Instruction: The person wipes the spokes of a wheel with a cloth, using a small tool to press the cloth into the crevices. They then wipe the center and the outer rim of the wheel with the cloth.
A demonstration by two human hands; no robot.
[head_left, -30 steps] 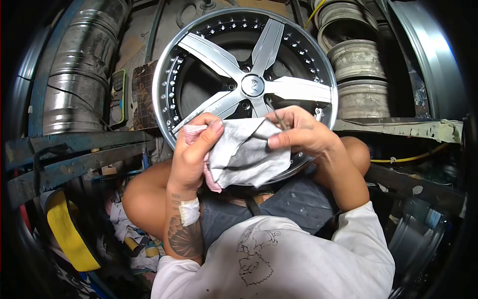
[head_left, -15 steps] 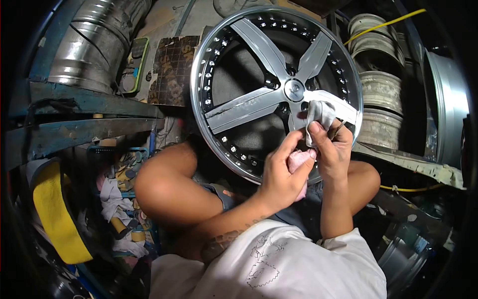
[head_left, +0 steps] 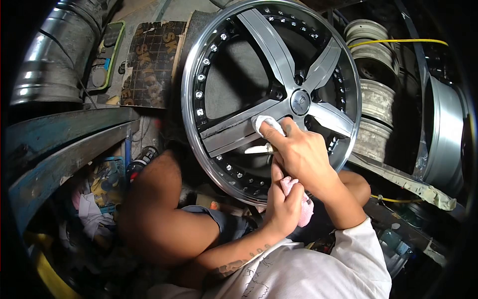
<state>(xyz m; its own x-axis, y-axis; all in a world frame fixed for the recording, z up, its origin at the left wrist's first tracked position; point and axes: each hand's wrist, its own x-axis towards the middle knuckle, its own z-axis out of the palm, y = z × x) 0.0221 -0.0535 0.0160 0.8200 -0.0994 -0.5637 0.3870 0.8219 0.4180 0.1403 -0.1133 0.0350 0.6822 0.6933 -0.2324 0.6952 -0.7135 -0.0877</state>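
Our right hand (head_left: 301,152) presses a white cloth pad (head_left: 265,123) onto the five-spoke chrome wheel (head_left: 234,134); our left hand (head_left: 285,202) clenches a pink rag (head_left: 298,199). Brown mat (head_left: 152,62) reads "SK".

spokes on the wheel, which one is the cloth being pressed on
The spoke running lower left from the centre cap. The right hand presses the white cloth against it; the other four spokes are untouched.

Wheel (head_left: 234,84): we see glossy polished metal lip, satin grey spokes.
Rag (head_left: 266,123): we see soft, matt white cloth.
Pink cloth (head_left: 298,199): fuzzy, matt.
Duct (head_left: 50,55): we see dull, ribbed sheet metal.
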